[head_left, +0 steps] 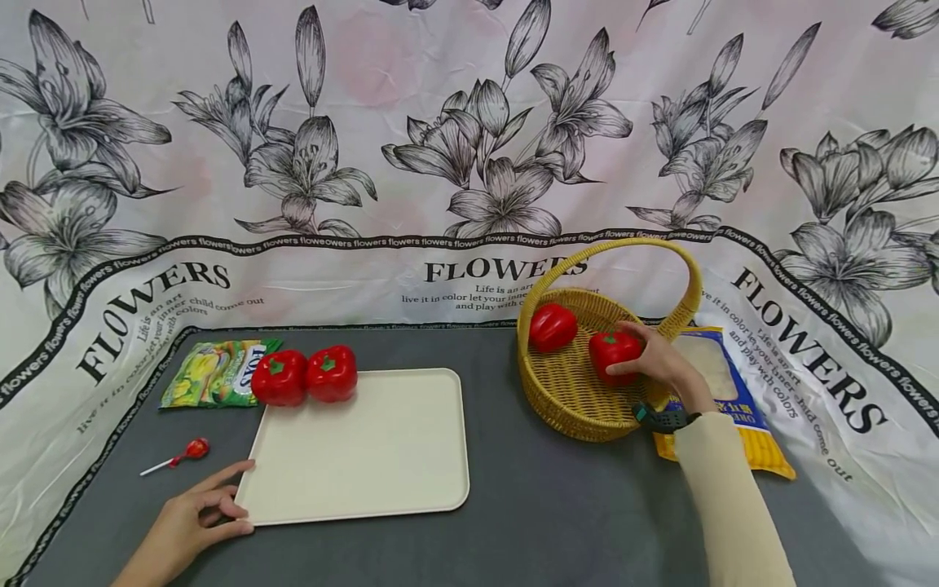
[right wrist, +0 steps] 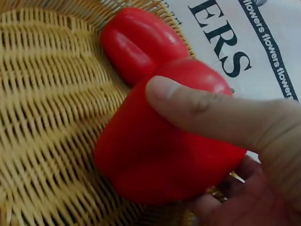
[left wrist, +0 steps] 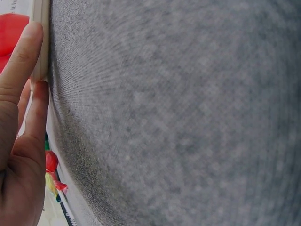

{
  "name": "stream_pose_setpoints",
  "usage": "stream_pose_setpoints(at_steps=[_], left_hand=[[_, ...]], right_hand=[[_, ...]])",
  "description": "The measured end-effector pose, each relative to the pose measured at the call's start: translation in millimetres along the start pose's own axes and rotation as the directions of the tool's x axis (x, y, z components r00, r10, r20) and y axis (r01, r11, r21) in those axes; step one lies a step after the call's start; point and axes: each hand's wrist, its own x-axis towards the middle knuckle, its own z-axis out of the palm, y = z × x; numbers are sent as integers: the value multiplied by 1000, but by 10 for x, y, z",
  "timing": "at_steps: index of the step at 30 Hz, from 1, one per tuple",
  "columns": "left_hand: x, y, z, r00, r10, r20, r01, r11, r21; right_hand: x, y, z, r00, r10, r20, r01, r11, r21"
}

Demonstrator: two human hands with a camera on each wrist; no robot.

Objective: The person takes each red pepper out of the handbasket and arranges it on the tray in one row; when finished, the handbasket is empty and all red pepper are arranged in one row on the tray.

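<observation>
The red bell pepper in the right hand [head_left: 611, 352] is located inside the yellow wicker basket [head_left: 548, 395], at the right side of the interior. The right hand [head_left: 658, 360] reaches in from the near right and grips this pepper, thumb on the near side and fingers on the far side. (Contact between the gripped pepper and the basket floor cannot be determined.) A second red bell pepper [head_left: 553, 328] lies in the basket, to the far left of the gripped one.

The left hand [head_left: 189, 528] pinches the near-left corner of the cream tray [head_left: 359, 448], thumb at the near edge and index finger extended to the left edge. Two red bell peppers [head_left: 332, 373] stand side by side at the tray's far-left corner, beside a green snack packet [head_left: 209, 377]. A lollipop [head_left: 196, 447] lies left of the tray. A blue-and-yellow packet [head_left: 756, 444] lies right of the basket.
</observation>
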Motion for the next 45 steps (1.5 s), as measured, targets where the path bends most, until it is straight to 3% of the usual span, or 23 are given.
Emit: stream_pose_setpoints(at_steps=[4,10,14,18,32,36,40,45], left_hand=[[11,15,-11,1000,4,-6,-4,1000,9],[19,26,-8,1000,11,-10,-11,1000,13],[12,21,-6,1000,-11,4,11,1000,6],[-14,12,-6,1000,-14,0,14,1000,-10],[15,-49,-17,994,84,-74,-89,994,-63],[21,-42,-10,995,70,-66,-74,996,-56],[21,-29,-9,997,58,-56,-61,997,-49],[15,-27,-13,995,74,-65,-77,996,-48]], right_hand=[[-71,18,-12,998,-26,50,27,1000,-10],[-134,81,-67,984,-116,135,94,983,157],[-132,153,-82,977,-139,160,104,973,208],[-93,155,-63,980,-137,143,107,974,200],[-116,149,-15,978,-192,81,171,962,215],[-110,169,7,980,-184,70,162,956,243],[-98,171,36,985,-151,86,110,925,363],[-111,138,80,986,-140,93,74,857,509]])
